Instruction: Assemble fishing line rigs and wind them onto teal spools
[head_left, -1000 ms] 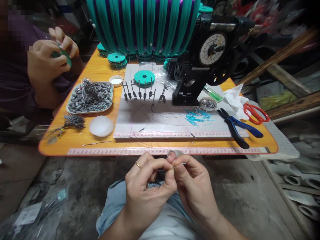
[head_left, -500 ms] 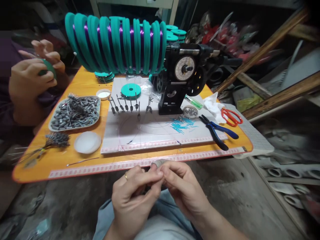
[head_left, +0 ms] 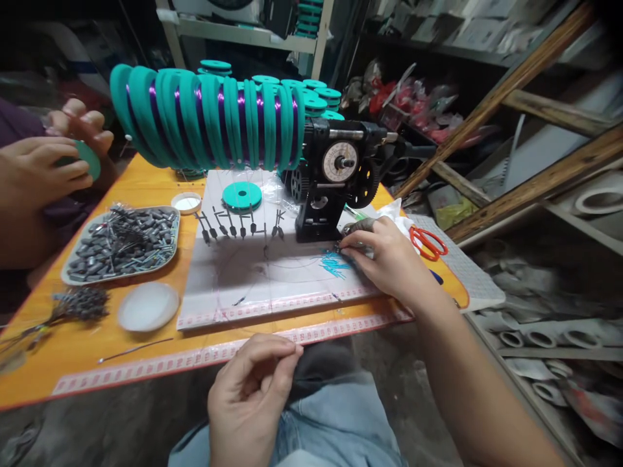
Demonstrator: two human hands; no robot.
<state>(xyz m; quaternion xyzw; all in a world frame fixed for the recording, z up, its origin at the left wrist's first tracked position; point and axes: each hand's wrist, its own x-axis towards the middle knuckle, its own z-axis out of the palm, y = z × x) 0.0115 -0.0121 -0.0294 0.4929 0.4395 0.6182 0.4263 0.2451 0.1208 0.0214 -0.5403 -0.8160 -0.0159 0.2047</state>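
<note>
My left hand hovers over my lap below the table edge, thumb and forefinger pinched on something too thin to make out. My right hand reaches over the white board, fingertips pinched together by the small metal dish next to the pile of thin teal tubes. What those fingers hold, if anything, is hidden. A row of small dark hanging weights lies at the board's far side, in front of a teal spool.
A black winding machine with a dial carries large teal reels of purple line. Tray of grey weights, white lid, red scissors on the orange table. Another person's hands hold a teal spool at left.
My hands were pinched together over my lap; my right hand has left and reached forward onto the board near the teal tubes. The view has tilted up and shifted right.
</note>
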